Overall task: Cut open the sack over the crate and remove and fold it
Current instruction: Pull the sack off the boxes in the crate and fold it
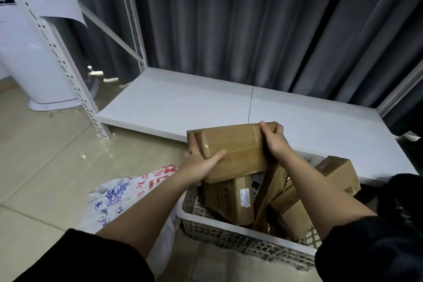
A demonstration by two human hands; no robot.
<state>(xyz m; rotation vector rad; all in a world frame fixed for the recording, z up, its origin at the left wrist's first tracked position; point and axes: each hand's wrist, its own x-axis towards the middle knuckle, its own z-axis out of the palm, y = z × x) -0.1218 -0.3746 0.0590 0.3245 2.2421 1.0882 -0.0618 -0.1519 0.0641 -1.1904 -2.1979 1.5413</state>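
Black sleeves [96,256]; tiled floor [45,155], white shelf [183,103], grey curtain [251,25].

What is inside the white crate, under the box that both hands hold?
Inside the crate, several brown cardboard boxes lie piled at angles, one with a white label. The held box and the forearms cover part of the pile; the bottom is hidden.

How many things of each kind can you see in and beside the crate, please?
Held box, in both hands: 1
Boxes clearly in the crate: 3; others may be hidden
Crate: 1
Sack, on the floor left of the crate: 1
Total: 6
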